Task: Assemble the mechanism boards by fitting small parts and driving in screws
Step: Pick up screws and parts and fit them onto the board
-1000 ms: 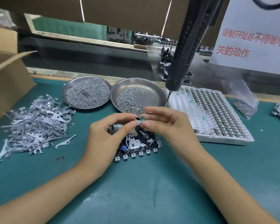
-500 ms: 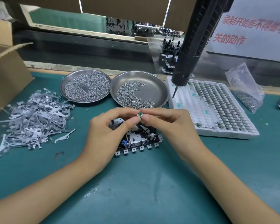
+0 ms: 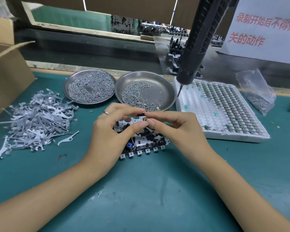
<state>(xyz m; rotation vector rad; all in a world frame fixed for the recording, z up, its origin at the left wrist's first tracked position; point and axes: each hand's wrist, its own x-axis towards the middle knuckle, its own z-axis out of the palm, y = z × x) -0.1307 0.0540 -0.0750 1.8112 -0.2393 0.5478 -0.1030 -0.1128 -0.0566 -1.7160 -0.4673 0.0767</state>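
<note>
Mechanism board [image 3: 141, 143]: lies on the green bench [image 3: 141, 190], partly covered by both hands.
Hands: left hand [image 3: 110, 134] and right hand [image 3: 176, 129] meet above the board, fingertips pinching one small part [image 3: 145, 119]; too tiny to identify.
Screwdriver [image 3: 196, 47]: hangs behind, tip over the white tray [image 3: 224, 113].
Containers: two metal dishes, left dish [image 3: 90, 86] thick with screws, right dish [image 3: 146, 92] half covered; tray holds rows of small components.
Left side: heap of metal levers [image 3: 35, 121], cardboard box [image 3: 5, 67] cut off.
Right side: plastic bag [image 3: 256, 92] of screws.
</note>
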